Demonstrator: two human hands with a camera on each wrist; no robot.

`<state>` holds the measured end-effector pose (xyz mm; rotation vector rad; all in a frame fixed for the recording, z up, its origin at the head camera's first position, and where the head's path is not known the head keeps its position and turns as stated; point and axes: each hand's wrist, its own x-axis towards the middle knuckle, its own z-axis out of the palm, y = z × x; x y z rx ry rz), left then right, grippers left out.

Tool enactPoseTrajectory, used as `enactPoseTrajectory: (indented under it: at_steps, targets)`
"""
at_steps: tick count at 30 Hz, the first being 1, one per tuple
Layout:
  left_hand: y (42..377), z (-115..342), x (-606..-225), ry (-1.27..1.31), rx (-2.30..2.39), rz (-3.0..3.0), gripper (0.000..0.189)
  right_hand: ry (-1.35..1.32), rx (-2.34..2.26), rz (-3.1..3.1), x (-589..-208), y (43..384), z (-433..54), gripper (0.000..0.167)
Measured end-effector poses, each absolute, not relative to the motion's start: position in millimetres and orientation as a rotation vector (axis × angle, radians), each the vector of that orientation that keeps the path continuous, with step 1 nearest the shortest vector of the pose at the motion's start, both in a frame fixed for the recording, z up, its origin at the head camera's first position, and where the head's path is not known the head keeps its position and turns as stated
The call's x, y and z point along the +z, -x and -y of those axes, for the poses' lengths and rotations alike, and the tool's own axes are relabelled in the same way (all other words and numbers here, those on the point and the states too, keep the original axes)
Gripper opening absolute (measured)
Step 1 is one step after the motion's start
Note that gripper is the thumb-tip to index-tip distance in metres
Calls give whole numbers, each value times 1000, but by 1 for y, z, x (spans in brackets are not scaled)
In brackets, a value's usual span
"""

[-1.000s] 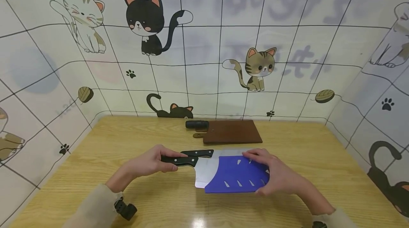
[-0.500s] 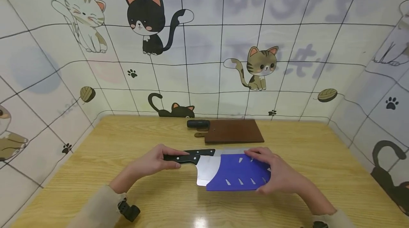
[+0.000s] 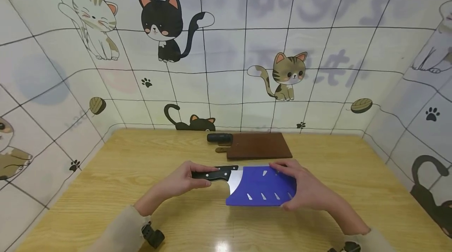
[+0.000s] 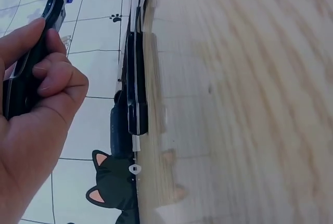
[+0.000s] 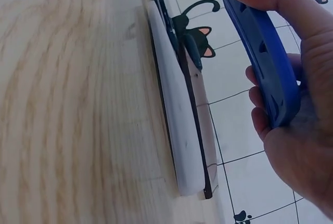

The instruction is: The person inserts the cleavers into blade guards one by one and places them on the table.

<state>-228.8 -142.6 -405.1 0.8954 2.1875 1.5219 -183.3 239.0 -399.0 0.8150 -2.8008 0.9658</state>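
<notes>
My left hand (image 3: 183,181) grips the black riveted handle of a cleaver (image 3: 234,181). A blue slotted blade sheath (image 3: 261,189) covers most of the blade, and only a narrow strip of bare steel shows by the handle. At the other end, my right hand (image 3: 307,189) holds the sheath, thumb on the near edge and fingers on the far one. In the right wrist view the sheath (image 5: 265,52) is seen edge-on, raised off the table. Behind the cleaver lies a second knife (image 3: 231,167) with a black handle; the blue sheath hides most of it.
Farther back on the wooden table (image 3: 169,224) lies a flat dark brown rectangle (image 3: 259,146) with a small tab. A black handle (image 3: 219,138) sticks out at its left. A cat-print cloth wall (image 3: 226,48) encloses the back and sides.
My left hand has moved right, pushing the cleaver deeper into the blue sheath, so less steel shows. My right hand and the sheath have risen slightly in the view.
</notes>
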Motion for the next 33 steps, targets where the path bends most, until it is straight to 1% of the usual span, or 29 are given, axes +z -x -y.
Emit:
enactPoseTrajectory:
  at_steps: [5, 14, 20, 24, 27, 33]
  targets:
    - [226, 142, -405, -911, 1505, -2221, 40, -819, 954, 2806, -401, 182, -240, 98]
    - [219, 148, -402, -880, 1482, -2218, 40, -915, 902, 2783, -403, 180, -237, 100]
    - [214, 150, -402, -843, 1435, -2181, 45, -971, 829, 2760, -406, 175, -239, 100]
    - [211, 154, -403, -909, 1368, -2150, 48, -1005, 753, 2770, -410, 166, -240, 99]
    - [209, 156, -406, -950, 1311, -2126, 47, -984, 702, 2799, -413, 158, -241, 99]
    - [208, 162, -413, -907, 1206, -2129, 42, -899, 744, 2914, -419, 147, -242, 98]
